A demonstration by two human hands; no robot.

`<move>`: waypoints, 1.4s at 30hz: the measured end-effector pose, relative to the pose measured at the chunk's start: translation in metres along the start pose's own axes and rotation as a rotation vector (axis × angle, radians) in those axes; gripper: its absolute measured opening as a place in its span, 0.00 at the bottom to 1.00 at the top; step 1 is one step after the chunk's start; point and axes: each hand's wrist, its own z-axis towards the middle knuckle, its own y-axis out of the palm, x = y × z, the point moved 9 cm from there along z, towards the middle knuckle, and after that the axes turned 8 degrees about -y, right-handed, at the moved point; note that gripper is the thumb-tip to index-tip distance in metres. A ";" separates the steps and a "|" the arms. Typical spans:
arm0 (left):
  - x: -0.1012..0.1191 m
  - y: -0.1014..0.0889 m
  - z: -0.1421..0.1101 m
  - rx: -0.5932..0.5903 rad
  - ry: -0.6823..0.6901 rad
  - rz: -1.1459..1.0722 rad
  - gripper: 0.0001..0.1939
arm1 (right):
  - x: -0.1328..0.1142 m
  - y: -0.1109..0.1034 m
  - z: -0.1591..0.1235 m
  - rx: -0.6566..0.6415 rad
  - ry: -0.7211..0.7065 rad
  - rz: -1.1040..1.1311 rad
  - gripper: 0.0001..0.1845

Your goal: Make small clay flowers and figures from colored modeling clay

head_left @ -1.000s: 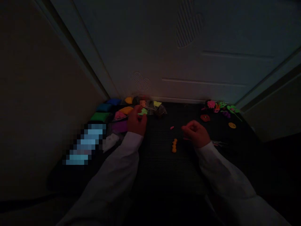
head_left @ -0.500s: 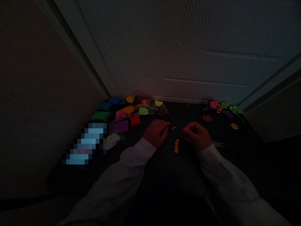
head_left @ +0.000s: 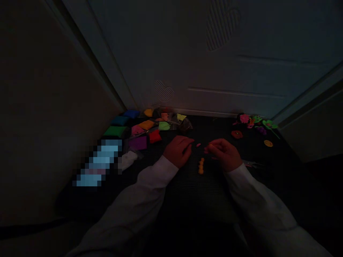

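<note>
My left hand rests on the dark table with its fingers stretched to the right and the thumb apart, holding nothing that I can see. Just past its fingertips lies a small pink piece of clay. My right hand is closed in a pinch; a bit of pink clay shows at its fingertips, partly hidden in the dim light. Between the hands, closer to me, a row of joined orange clay balls lies on the table. Another thin pink piece lies partly beneath my right hand.
Coloured clay packets, among them purple, red and green, lie at left beside a blurred bright screen. Scissors, a yellow disc, a red piece and clay flowers lie at right. A pale panel stands behind.
A pink bit now shows at my right fingertips, which have shifted slightly. My left hand stays in place, and the picture is a little darker.
</note>
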 end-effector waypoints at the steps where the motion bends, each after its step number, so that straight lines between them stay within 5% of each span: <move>1: 0.000 0.000 0.000 0.001 -0.001 -0.001 0.12 | -0.001 -0.001 0.000 -0.003 -0.016 -0.019 0.09; 13: -0.002 0.000 0.000 -0.004 -0.003 -0.002 0.12 | -0.008 0.000 0.002 -0.015 -0.129 -0.054 0.11; 42: -0.001 0.002 0.000 -0.018 0.008 0.000 0.12 | -0.010 -0.004 0.002 0.021 -0.146 -0.141 0.10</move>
